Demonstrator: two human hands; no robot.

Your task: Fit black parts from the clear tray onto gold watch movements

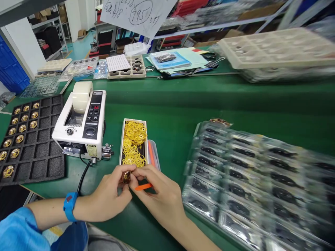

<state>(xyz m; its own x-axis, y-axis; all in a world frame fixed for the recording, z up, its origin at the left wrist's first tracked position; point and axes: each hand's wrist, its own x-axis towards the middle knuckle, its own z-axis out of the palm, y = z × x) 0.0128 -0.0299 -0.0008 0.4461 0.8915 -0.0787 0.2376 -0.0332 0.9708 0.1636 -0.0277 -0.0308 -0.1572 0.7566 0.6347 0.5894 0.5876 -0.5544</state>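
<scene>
Between the thumb and fingers of my left hand [111,195] is a small round gold-brown metal part [126,177], partly hidden by the fingertips. A blue wristband [70,206] circles my left wrist. My right hand [159,190] meets the left at the part, its fingers curled around an orange stick-like tool [143,187]. What the tool's tip touches is hidden. Just beyond both hands stands a white box [121,141] filled with thin yellow rings [134,139]. A clear plastic lid or tray [156,155] with an orange strip lies against the box's right side.
A white tape dispenser [78,122] stands left, a small counter [106,152] beside it. The black foam tray [49,150] at far left holds several gold round parts. At right, clear blister trays [235,181] hold dark parts. Papers and beige trays [274,48] line the back ledge.
</scene>
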